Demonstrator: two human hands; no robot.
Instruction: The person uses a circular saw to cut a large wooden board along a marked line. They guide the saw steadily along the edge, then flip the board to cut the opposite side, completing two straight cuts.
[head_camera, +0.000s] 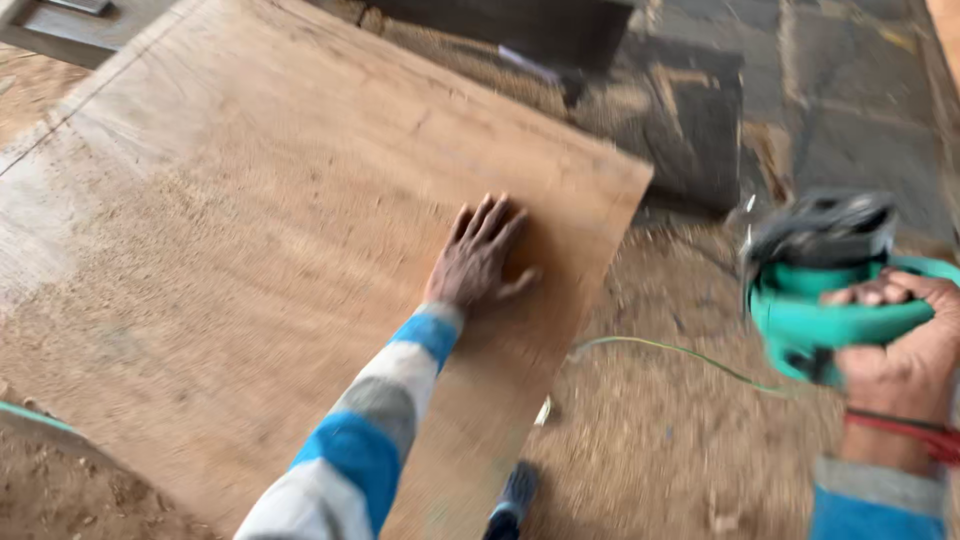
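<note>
My left hand (478, 255) lay flat, fingers spread, near the large dusty plywood sheet's (250, 250) right edge; my right hand (905, 345) gripped a green power tool (830, 290) above the sawdust-strewn stone floor (680, 440).

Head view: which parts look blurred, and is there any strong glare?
Head view: motion blur smears everything, worst on the green power tool in the right hand; the left hand on the plywood sheet is slightly clearer; soft even light, no glare.
</note>
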